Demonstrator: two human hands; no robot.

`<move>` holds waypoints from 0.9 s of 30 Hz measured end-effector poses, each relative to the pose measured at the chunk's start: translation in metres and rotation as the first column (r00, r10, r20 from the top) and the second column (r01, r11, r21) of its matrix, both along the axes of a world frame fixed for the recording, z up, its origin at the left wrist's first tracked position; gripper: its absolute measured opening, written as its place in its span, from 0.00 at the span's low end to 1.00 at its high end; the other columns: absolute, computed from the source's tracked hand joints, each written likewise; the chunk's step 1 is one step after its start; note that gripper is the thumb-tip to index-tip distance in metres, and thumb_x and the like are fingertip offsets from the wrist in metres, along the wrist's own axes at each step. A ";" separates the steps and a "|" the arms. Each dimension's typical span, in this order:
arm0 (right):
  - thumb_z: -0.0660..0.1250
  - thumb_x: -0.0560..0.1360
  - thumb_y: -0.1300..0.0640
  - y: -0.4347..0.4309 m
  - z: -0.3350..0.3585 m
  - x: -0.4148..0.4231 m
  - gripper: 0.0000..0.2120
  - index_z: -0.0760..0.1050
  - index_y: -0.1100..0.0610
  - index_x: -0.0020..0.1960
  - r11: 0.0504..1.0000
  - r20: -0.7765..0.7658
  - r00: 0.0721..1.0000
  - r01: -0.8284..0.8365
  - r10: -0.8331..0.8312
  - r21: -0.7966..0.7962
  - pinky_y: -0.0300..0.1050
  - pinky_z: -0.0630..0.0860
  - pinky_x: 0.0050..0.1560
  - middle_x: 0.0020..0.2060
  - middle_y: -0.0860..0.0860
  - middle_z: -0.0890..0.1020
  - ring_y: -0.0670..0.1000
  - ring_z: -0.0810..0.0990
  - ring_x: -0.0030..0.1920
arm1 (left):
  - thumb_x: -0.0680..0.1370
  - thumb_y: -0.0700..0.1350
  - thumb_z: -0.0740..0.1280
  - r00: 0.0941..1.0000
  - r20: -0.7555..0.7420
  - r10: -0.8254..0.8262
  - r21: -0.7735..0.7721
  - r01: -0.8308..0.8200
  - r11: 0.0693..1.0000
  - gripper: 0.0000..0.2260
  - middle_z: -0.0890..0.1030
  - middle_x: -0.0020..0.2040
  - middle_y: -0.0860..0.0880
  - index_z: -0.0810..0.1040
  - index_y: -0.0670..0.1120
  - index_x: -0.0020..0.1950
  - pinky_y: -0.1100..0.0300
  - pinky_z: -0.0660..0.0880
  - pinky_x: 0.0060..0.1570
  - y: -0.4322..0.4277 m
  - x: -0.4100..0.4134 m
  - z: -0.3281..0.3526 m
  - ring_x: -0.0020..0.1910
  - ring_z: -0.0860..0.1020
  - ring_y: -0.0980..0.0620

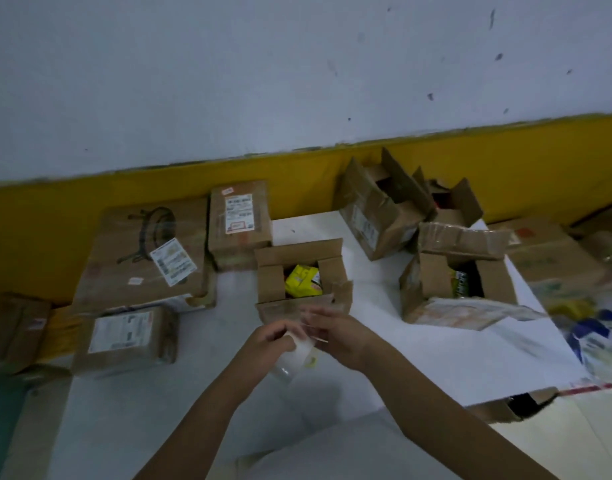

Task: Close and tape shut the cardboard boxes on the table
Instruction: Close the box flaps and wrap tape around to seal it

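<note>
Wall (263, 81): pale grey-white, flecked with dark specks. Band (539, 161) along its base: mustard yellow. Table (436, 358): white.

All cartons are plain brown cardboard.
- Large flat box (124, 258), far left: black line drawing on top; tilted label (173, 261) is white with dark print.
- Sealed box (240, 251), far centre: red-marked label (239, 213) is white.
- Near-left box (159, 337): wide label (119, 332) is white.
- Centre open box (271, 282): yellow packet (302, 280) inside.
- Right open box (432, 278): green packet (461, 284) inside, lettering blurred.

Tape roll (299, 348): whitish, translucent. Bag (595, 336), right edge: blue and white.
</note>
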State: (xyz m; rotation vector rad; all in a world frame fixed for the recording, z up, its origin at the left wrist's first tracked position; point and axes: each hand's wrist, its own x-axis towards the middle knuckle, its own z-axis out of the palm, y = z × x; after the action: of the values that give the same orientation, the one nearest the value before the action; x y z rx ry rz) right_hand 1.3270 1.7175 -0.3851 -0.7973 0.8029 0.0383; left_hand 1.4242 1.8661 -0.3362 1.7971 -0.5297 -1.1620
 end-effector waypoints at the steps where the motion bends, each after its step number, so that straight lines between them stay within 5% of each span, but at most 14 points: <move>1: 0.67 0.78 0.64 -0.006 0.002 0.000 0.14 0.76 0.59 0.63 1.000 0.012 1.000 0.015 -0.015 -0.005 0.45 0.77 0.55 0.47 0.53 0.83 0.50 0.81 0.48 | 0.76 0.32 0.62 1.000 0.000 -0.005 0.003 0.005 1.000 0.12 0.82 0.46 0.43 0.82 0.45 0.44 0.68 0.72 0.37 -0.004 0.000 -0.002 0.41 0.78 0.56; 5: 0.66 0.78 0.69 -0.027 0.010 -0.004 0.11 0.78 0.60 0.58 0.999 -0.005 0.999 0.031 -0.031 -0.035 0.43 0.80 0.50 0.42 0.54 0.81 0.51 0.81 0.44 | 0.76 0.33 0.62 1.000 -0.015 -0.014 0.023 0.014 1.000 0.12 0.82 0.43 0.50 0.81 0.46 0.45 0.68 0.71 0.36 -0.019 -0.001 -0.004 0.41 0.77 0.54; 9: 0.67 0.75 0.71 -0.044 0.011 -0.002 0.10 0.81 0.62 0.52 0.961 -0.092 0.996 -0.016 -0.009 -0.276 0.43 0.81 0.47 0.44 0.57 0.82 0.52 0.82 0.45 | 0.72 0.42 0.64 0.998 -0.045 -0.035 0.079 0.039 0.996 0.09 0.83 0.48 0.48 0.82 0.51 0.46 0.61 0.72 0.40 -0.034 -0.004 -0.007 0.44 0.78 0.51; 11: 0.69 0.73 0.71 -0.056 0.013 0.003 0.10 0.83 0.58 0.47 0.852 -0.149 0.988 -0.104 0.031 -0.514 0.43 0.82 0.47 0.42 0.56 0.82 0.51 0.81 0.42 | 0.73 0.45 0.65 0.996 -0.091 -0.009 0.115 0.019 0.993 0.09 0.82 0.49 0.45 0.82 0.53 0.47 0.59 0.72 0.40 -0.043 -0.004 -0.010 0.43 0.79 0.50; 13: 0.69 0.72 0.70 -0.071 0.019 0.012 0.13 0.84 0.53 0.44 0.638 -0.241 0.963 -0.261 0.121 -0.724 0.36 0.79 0.42 0.40 0.51 0.83 0.47 0.80 0.39 | 0.78 0.42 0.65 0.987 -0.158 0.023 0.134 -0.002 0.991 0.08 0.81 0.47 0.46 0.82 0.52 0.52 0.60 0.75 0.39 -0.055 -0.005 -0.013 0.39 0.79 0.52; 17: 0.68 0.73 0.67 -0.099 0.033 0.031 0.10 0.86 0.56 0.46 0.307 -0.387 0.892 -0.445 0.231 -0.841 0.22 0.67 0.36 0.43 0.51 0.85 0.43 0.77 0.40 | 0.78 0.46 0.70 0.948 -0.292 0.129 0.137 -0.091 0.986 0.08 0.82 0.53 0.46 0.80 0.51 0.56 0.57 0.78 0.44 -0.083 -0.009 -0.013 0.47 0.81 0.49; 20: 0.69 0.73 0.67 -0.111 0.034 0.036 0.09 0.86 0.58 0.47 0.245 -0.397 0.886 -0.451 0.241 -0.858 0.21 0.66 0.38 0.43 0.49 0.85 0.41 0.76 0.41 | 0.72 0.52 0.72 0.962 -0.227 0.150 0.166 -0.113 0.980 0.07 0.81 0.57 0.47 0.81 0.58 0.50 0.51 0.79 0.49 -0.094 -0.010 -0.021 0.52 0.81 0.47; 23: 0.69 0.72 0.69 -0.124 0.036 0.035 0.11 0.86 0.58 0.48 0.186 -0.419 0.867 -0.474 0.272 -0.861 0.20 0.66 0.38 0.35 0.37 0.77 0.37 0.73 0.36 | 0.76 0.50 0.68 0.979 -0.178 0.101 0.203 -0.064 0.977 0.06 0.79 0.59 0.51 0.80 0.58 0.52 0.60 0.75 0.42 -0.099 -0.009 -0.026 0.46 0.80 0.53; 27: 0.70 0.72 0.69 -0.136 0.032 0.036 0.13 0.84 0.57 0.53 0.138 -0.460 0.805 -0.539 0.375 -0.831 0.21 0.66 0.37 0.42 0.46 0.82 0.37 0.75 0.38 | 0.78 0.50 0.67 0.979 -0.179 0.098 0.260 -0.049 0.964 0.07 0.81 0.50 0.50 0.80 0.54 0.54 0.59 0.74 0.42 -0.105 -0.011 -0.037 0.45 0.79 0.51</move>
State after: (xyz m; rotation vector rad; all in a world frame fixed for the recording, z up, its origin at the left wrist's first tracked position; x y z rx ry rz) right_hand 1.3633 1.5813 -0.3530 -2.2689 0.6143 0.1930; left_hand 1.4133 1.7613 -0.3731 1.8763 -0.2063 -1.3829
